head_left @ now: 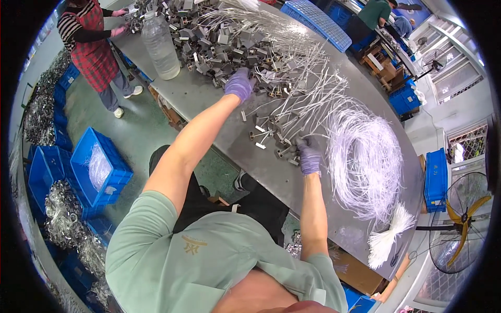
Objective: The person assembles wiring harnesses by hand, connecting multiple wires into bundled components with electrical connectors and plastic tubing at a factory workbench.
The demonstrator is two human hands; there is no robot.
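My left hand (239, 85), in a purple glove, is at the near edge of a big heap of small grey metal block-like pieces (224, 47). Its fingers look curled in among them; what they grip is hidden. Closer to the table's front edge, my right hand (309, 155), gloved in purple with dirty grey fingertips, bends its fingers down over a few loose metal pieces (282, 141) with pale thin strands. I cannot make out what is in it. Beside it on the right lies a large coil of clear-white strands (365, 161). More pale strands (313, 88) spread from the heap towards the coil.
A big clear plastic bottle (160, 49) stands at the table's left edge. On the right lies a bundle of white ties (390, 235); a blue crate (315, 23) is at the far edge. Blue bins (99, 167) stand left, a fan (462, 221) right. A co-worker (96, 47) stands far left.
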